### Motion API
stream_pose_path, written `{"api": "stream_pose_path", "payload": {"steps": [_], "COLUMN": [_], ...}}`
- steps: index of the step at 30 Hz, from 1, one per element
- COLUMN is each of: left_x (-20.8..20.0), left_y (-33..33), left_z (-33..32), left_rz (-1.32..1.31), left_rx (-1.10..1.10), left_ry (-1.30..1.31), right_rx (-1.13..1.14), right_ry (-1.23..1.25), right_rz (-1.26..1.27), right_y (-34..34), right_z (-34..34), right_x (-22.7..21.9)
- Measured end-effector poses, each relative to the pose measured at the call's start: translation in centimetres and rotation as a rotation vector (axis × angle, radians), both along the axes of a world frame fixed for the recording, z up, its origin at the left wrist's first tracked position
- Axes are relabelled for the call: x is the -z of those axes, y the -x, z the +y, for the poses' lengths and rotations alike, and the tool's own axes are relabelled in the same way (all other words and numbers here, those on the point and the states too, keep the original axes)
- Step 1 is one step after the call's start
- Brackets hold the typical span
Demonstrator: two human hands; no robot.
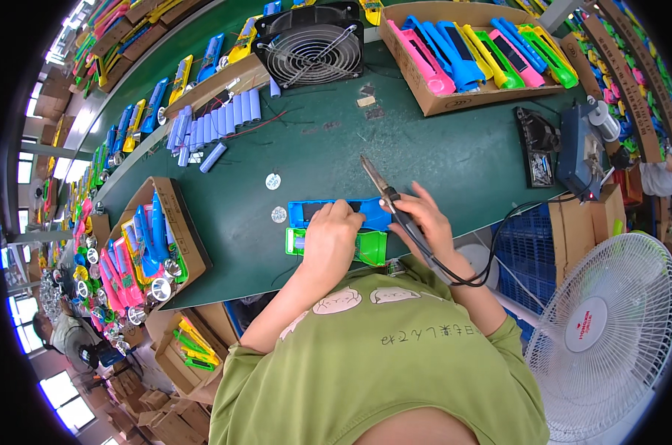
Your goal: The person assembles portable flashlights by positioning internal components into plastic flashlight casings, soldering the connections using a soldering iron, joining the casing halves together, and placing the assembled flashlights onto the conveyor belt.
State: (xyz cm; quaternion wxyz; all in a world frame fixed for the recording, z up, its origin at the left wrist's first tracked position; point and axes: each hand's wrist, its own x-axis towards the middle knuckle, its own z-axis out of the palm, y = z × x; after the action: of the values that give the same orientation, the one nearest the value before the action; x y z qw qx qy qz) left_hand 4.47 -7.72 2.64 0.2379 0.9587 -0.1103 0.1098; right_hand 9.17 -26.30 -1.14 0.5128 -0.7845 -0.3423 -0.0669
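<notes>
My right hand (pixel 429 222) is closed around the handle of a soldering iron (pixel 412 228), its metal tip pointing up and left above the bench. My left hand (pixel 330 239) is curled with bent fingers over a blue plastic housing (pixel 376 214) and a green housing (pixel 371 249) lying just below it. The left fingertips are pressed together at the blue housing's lower edge; what they pinch is hidden. A lavender battery cell (pixel 300 242) shows at the green housing's left end.
Wired lavender cells (pixel 221 121) lie at the back left, near a black metal fan (pixel 310 48). Cardboard boxes of coloured housings stand at the far right (pixel 455 105) and left (pixel 191 237). A blue soldering station (pixel 579 152) sits right, its cord crossing the bench edge. A white fan (pixel 607 334) stands beside me.
</notes>
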Motion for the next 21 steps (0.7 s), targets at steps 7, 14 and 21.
{"api": "stream_pose_path", "payload": {"steps": [7,14,21], "left_x": [-0.1,-0.3,-0.2], "left_y": [-0.6,-1.7,-2.0], "left_z": [0.7,0.9,1.0], "left_rz": [0.136,0.228,0.253], "left_rx": [-0.102,-0.026,-0.023], "left_ry": [0.057,-0.138,-0.149], "right_rx": [0.068,0.171,0.152], "right_ry": [-0.091,-0.550,-0.523], "right_rz": [-0.023,0.751,0.848], "right_y": [-0.2,0.3,0.0], "right_z": [-3.0,-2.6,-1.6], "right_x": [-4.4,-2.2,-1.2]}}
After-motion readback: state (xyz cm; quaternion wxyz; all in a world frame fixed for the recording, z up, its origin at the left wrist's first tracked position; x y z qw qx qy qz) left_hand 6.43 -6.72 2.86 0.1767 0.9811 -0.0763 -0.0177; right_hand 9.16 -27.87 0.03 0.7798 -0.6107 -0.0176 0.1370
